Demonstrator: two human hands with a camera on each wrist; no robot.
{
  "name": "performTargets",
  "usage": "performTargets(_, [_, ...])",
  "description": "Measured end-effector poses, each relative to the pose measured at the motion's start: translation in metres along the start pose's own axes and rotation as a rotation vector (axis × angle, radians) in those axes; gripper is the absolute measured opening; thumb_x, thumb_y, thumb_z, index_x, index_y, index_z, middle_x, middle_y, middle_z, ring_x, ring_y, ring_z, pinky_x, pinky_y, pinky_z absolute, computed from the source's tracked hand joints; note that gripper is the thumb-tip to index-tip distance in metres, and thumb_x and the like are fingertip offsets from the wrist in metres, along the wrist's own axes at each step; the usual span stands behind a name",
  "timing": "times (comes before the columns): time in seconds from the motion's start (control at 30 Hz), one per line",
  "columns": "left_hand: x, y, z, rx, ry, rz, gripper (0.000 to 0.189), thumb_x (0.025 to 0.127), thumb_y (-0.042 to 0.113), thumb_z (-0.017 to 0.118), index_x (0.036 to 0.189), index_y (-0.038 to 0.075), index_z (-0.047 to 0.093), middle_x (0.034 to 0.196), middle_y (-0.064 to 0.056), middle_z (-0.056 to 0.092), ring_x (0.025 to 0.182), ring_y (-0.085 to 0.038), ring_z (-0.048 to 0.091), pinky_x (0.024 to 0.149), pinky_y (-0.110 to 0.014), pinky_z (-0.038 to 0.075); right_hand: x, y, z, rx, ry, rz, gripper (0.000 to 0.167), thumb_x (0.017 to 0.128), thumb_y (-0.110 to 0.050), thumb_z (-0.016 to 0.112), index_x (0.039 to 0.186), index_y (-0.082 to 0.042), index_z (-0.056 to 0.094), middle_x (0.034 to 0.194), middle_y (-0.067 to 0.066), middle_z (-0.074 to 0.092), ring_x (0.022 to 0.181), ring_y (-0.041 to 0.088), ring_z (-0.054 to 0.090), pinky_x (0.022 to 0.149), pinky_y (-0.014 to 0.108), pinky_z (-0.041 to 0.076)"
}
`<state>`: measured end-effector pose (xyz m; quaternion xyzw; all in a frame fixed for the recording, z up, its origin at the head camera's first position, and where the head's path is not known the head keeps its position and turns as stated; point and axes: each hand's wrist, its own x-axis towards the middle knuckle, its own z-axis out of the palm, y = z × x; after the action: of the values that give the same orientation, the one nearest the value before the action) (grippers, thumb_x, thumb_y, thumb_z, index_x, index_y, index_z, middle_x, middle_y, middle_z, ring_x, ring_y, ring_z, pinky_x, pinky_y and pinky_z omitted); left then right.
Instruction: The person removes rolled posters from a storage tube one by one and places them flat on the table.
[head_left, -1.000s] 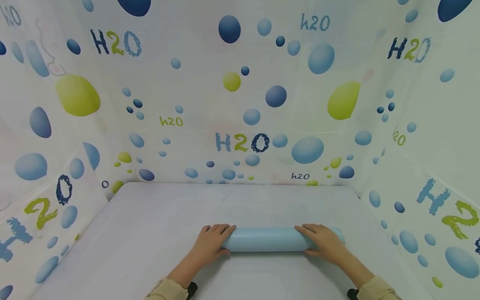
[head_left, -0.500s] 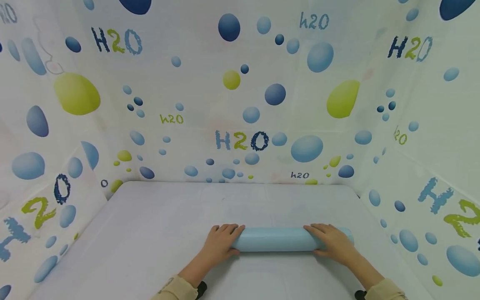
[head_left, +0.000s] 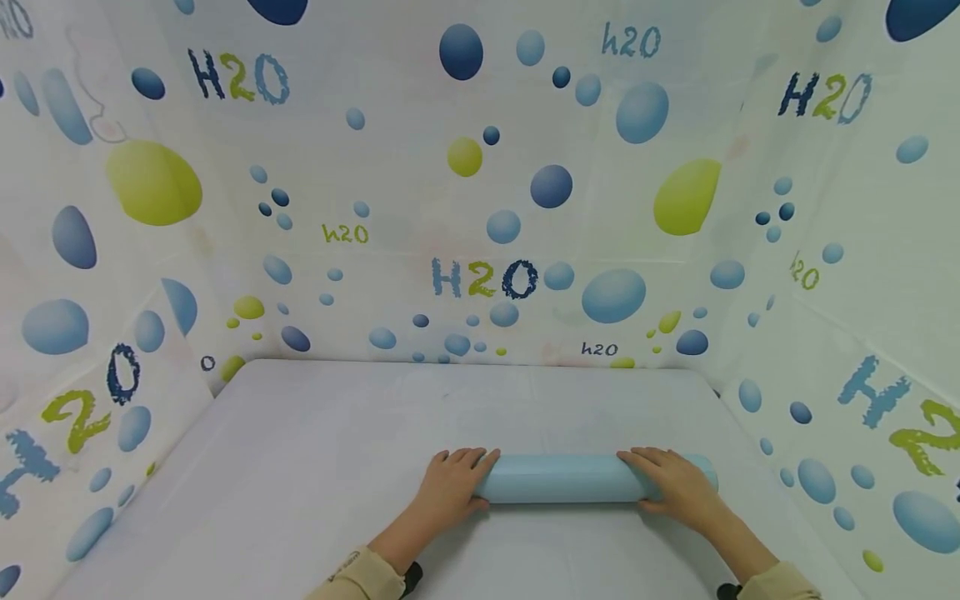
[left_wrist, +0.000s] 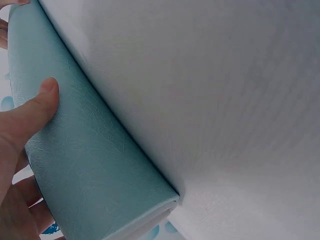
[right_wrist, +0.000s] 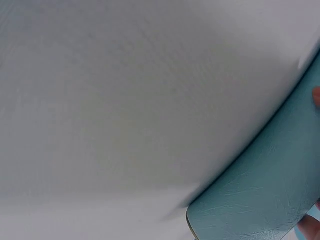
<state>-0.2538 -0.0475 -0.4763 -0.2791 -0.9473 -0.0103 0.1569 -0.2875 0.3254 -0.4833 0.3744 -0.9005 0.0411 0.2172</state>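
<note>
A rolled-up light blue mat (head_left: 558,479) with a creased, leathery surface lies crosswise on the white tabletop. My left hand (head_left: 453,483) grips its left end, fingers over the top and thumb on the near side. At the other end my right hand (head_left: 678,485) holds it the same way, and a bit of the roll shows beyond that hand. In the left wrist view the thumb (left_wrist: 42,107) presses along the mat (left_wrist: 95,150), whose end shows a pale edge. The right wrist view shows the mat's other end (right_wrist: 250,205) and only parts of my fingers.
The white tabletop (head_left: 315,433) reaches back to a wall sheet (head_left: 405,183) printed with blue and green drops and "H2O". Similar sheets stand along the left and right sides. Beige sleeves (head_left: 360,577) and dark wrist straps show at the bottom.
Both hands and the rolled mat have shifted to the right across the tabletop, mostly in the first half second. The hold on the mat looks the same.
</note>
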Motion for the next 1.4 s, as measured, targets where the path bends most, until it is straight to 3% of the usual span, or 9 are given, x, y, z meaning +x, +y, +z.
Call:
performTargets(0.43, [-0.001,0.002,0.003,0.009,0.006,-0.012,0.073,0.070,0.044,0.073,0.132,0.016,0.048,0.120,-0.005,0.056,0.108,-0.021,0.054,0.084,-0.046,0.046,0.006,-0.008,-0.005,0.029,-0.195,0.142,0.078,0.058,-0.027,0.085,0.127,-0.012,0.052,0.117,0.019,0.058,0.104,0.040,0.055,0.082,0.057,0.044])
performTargets(0.87, [-0.003,0.003,0.006,0.017,0.048,-0.016,0.072,0.069,0.042,0.076,0.130,0.015,0.050,0.118,-0.006,0.057,0.105,-0.022,0.055,0.083,-0.047,0.047,0.021,-0.026,-0.007,0.011,-0.189,0.129,0.076,0.059,-0.034,0.084,0.127,-0.018,0.054,0.112,0.014,0.061,0.099,0.033,0.058,0.081,0.048,0.047])
performTargets(1.17, [-0.003,0.003,0.006,0.005,0.063,-0.011,0.072,0.069,0.041,0.076,0.130,0.015,0.050,0.118,-0.006,0.057,0.106,-0.023,0.055,0.083,-0.048,0.046,0.035,-0.040,-0.003,0.020,-0.187,0.071,0.079,0.060,-0.036,0.083,0.130,-0.020,0.051,0.111,0.011,0.061,0.097,0.030,0.059,0.082,0.045,0.048])
performTargets(1.4, [-0.002,0.004,0.007,0.008,0.068,-0.013,0.072,0.068,0.041,0.076,0.130,0.015,0.050,0.118,-0.006,0.057,0.106,-0.023,0.055,0.083,-0.048,0.046,0.048,-0.051,0.005,0.042,-0.235,0.050,0.083,0.062,-0.038,0.082,0.135,-0.024,0.045,0.116,0.010,0.059,0.100,0.029,0.058,0.083,0.046,0.047])
